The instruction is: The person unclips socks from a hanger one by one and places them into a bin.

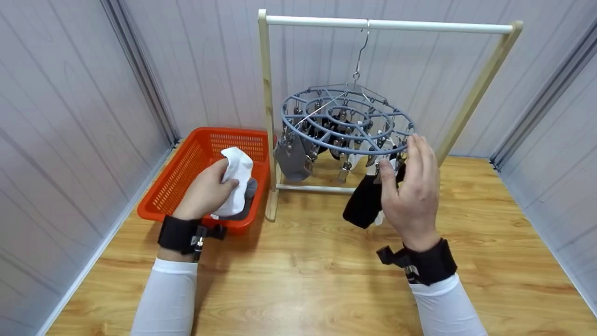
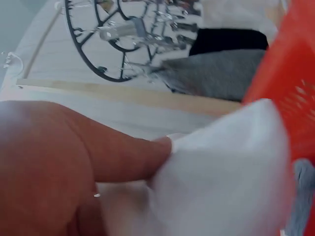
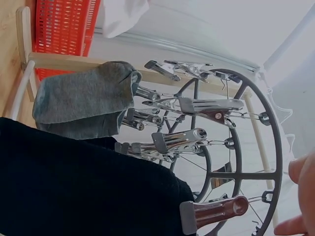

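My left hand (image 1: pixel 208 190) pinches a white sock (image 1: pixel 239 179) between thumb and fingers, above the orange basket (image 1: pixel 168 198). In the left wrist view the thumb presses on the blurred white sock (image 2: pixel 226 172). With fingers extended, my right hand (image 1: pixel 415 193) is at the right rim of a round grey clip hanger (image 1: pixel 322 142); whether it touches the rim I cannot tell. Close by its thumb hangs a black sock (image 1: pixel 363 203). A grey sock (image 1: pixel 291 161) hangs at the hanger's left side. Bare metal clips (image 3: pixel 179 140) show in the right wrist view.
The hanger hooks onto the white top bar (image 1: pixel 317 21) of a wooden rack whose left post (image 1: pixel 267 93) stands beside the basket. Grey fabric (image 1: pixel 249 191) lies in the basket. Pale panelled walls (image 1: pixel 60 116) enclose the wooden floor (image 1: pixel 298 280).
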Demonstrator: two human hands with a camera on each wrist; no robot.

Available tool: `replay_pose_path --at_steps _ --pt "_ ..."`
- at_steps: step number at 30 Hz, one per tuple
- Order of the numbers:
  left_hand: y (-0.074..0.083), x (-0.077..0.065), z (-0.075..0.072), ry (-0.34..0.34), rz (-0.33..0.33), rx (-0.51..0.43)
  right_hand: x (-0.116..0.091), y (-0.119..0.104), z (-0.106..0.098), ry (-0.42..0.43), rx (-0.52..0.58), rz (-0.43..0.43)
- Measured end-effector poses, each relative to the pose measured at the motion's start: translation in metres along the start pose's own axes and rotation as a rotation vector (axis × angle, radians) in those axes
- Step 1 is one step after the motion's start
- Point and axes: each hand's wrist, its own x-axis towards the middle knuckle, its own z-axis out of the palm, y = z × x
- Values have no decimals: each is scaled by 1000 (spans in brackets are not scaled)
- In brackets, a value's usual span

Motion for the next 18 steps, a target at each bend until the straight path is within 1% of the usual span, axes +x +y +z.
replay_pose_path --at_steps 5,7,13,18 --pt "-5 4 4 -34 -15 41 -1 -2 1 12 16 -12" --pt "-6 5 6 -41 -15 49 -1 -4 1 26 36 -20" --pt "-9 6 9 -85 -15 71 -2 -8 3 38 37 -58" --pt "-13 7 11 -113 -55 117 -3 -12 5 47 49 -96"
